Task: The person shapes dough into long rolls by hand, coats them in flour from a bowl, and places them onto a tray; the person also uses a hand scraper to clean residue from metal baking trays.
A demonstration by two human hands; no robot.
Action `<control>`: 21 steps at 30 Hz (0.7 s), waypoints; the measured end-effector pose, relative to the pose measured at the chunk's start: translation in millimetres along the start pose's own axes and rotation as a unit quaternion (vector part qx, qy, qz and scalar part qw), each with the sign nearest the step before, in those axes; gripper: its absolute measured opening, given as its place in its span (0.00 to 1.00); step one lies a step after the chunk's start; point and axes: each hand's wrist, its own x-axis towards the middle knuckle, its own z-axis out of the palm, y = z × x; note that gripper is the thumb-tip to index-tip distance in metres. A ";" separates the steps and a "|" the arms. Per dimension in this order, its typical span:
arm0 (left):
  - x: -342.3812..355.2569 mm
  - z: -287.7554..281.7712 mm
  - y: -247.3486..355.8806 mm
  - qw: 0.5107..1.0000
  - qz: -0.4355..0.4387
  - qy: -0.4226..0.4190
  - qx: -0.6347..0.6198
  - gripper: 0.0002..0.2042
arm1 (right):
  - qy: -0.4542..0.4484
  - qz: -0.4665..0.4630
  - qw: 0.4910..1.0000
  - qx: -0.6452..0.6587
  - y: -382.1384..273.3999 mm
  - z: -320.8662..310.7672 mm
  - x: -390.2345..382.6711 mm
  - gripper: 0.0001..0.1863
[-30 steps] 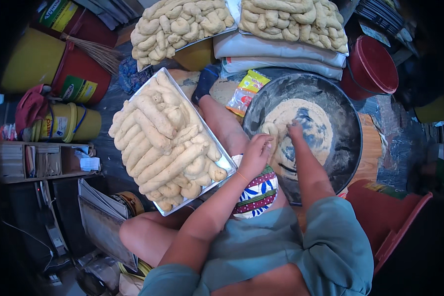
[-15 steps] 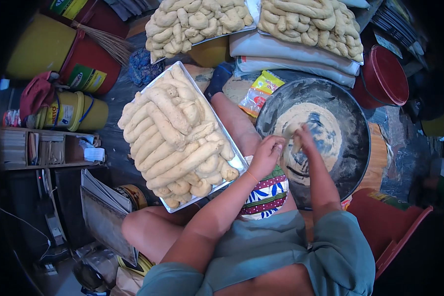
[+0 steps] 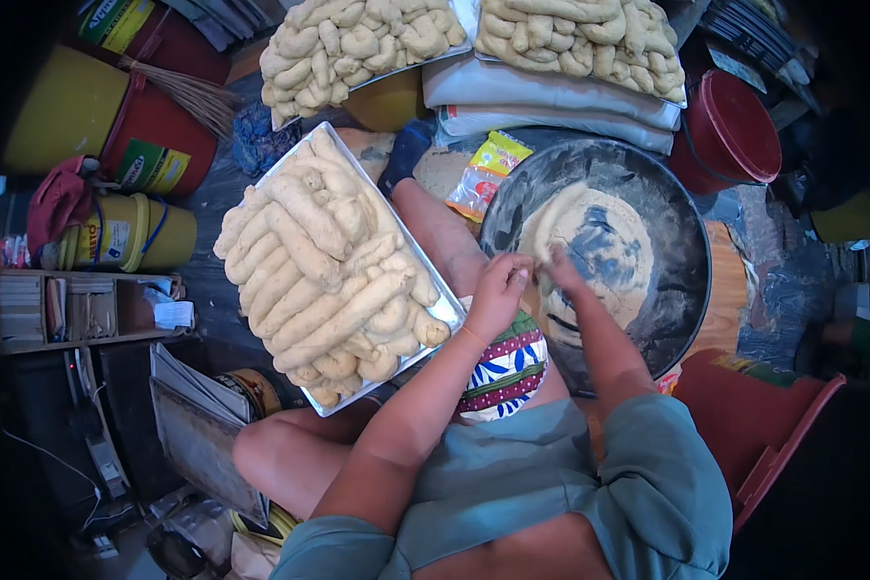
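1. Cluttered floor workspace, seen from above: yellow buckets (image 3: pixel 126 232) and a red bucket (image 3: pixel 155 145) at left, a red tub (image 3: pixel 735 130) at upper right, a red chair (image 3: pixel 764 425) at lower right.
2. Near the middle, a round dark pan (image 3: pixel 648 203) dusted with flour, holding a pale flattened dough (image 3: pixel 590 242).
3. Left hand (image 3: pixel 498 290) at the pan's left rim, fingers curled together; whether clamped on a bit of dough, cannot tell.
4. Right hand (image 3: pixel 561 271) just beside it, fingertips pressed together on the dough's near edge.
5. To the left, resting on a knee, a metal tray (image 3: pixel 445 307) packed with long dough rolls (image 3: pixel 319 271).
6. Farther back, two more trays heaped with rolls (image 3: pixel 358 43) on stacked sacks (image 3: pixel 551 97); a yellow snack packet (image 3: pixel 488 174) between tray and pan.
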 end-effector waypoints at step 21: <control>-2.0 -7.9 -11.6 0.999 -0.020 0.011 0.022 0.10 | -0.197 0.185 0.962 0.031 50.6 47.8 -53.3 0.22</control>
